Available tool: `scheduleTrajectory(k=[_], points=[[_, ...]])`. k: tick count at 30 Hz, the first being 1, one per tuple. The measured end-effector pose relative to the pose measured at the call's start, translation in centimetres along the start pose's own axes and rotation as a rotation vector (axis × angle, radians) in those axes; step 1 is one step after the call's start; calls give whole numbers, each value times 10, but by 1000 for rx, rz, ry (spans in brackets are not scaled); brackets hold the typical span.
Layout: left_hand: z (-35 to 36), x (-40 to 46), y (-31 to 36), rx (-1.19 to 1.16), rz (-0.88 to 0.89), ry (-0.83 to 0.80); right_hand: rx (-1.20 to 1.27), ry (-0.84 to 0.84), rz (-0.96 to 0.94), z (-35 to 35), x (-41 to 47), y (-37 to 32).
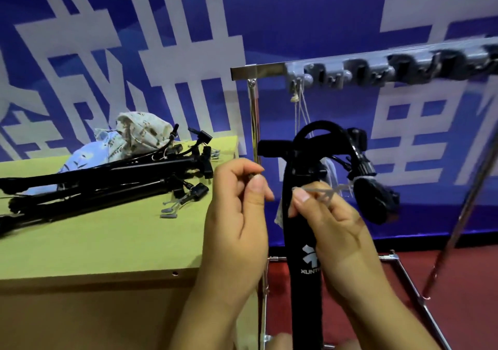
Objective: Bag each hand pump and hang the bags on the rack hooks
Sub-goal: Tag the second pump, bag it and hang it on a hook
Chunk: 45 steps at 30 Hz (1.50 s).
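The right hand (331, 215) pinches, between thumb and forefinger, a thin grey piece (320, 191) that looks like the pump's small fittings or a tie; motion blur keeps me from saying which. The left hand (237, 201) has its fingers curled, thumb tip against forefinger, apparently nipping something fine, perhaps a cord end, though I cannot tell for sure. Both hands work just in front of a black hand pump (305, 242) standing upright beside the table's right edge, its handle and looped hose at the top, a gauge (376, 198) hanging to its right. Above it, a pale cord (301, 107) drops from the leftmost hook (296, 78) of the rack (269, 69). No bag is visible around this pump, so the step in hand seems to be tidying its loose parts before bagging. Next would come fetching a cloth bag (140, 128) from the pile at the table's far edge, where more pumps (107, 182) lie heaped across the table (107, 242), and sliding the pump in, which calls for one hand steadying the tall shaft.
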<state>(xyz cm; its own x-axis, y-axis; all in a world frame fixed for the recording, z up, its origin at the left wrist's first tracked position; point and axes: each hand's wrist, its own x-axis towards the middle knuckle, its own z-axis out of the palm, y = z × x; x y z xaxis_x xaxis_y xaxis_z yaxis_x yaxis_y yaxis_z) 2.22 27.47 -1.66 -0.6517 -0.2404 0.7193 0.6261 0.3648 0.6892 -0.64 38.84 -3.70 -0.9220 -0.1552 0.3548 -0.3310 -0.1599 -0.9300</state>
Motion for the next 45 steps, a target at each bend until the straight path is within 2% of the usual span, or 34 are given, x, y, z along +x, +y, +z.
scheduleTrajectory(k=[2,5,9,16,23,28,31,34,36,40,42,45], points=[[-4,9,-2,60,-87,-130,5,-41,10,-1,2,4],[-3,13,0,9,-173,-289,45,-93,11,-2,2,6],[-7,12,4,69,-80,-388,82,-133,17,-2,2,1],[-4,14,-1,286,133,-362,76,-163,-34,-3,3,-3],[-7,14,-6,234,92,-405,113,-169,-7,-4,4,0],[-11,15,-6,410,185,-427,71,-172,-60,-2,4,2],[-12,14,-7,497,233,-414,-57,-94,-225,-3,10,4],[-10,11,-7,521,260,-449,-162,-80,-186,-7,10,-2],[-9,9,-9,510,260,-484,-290,-42,-244,-8,9,-8],[-12,8,-13,430,237,-450,-249,-123,-156,-14,10,-10],[-15,8,-12,280,154,-363,-137,-142,-112,-16,7,-8],[-18,8,-9,24,62,-252,-51,-81,-132,-15,6,-3]])
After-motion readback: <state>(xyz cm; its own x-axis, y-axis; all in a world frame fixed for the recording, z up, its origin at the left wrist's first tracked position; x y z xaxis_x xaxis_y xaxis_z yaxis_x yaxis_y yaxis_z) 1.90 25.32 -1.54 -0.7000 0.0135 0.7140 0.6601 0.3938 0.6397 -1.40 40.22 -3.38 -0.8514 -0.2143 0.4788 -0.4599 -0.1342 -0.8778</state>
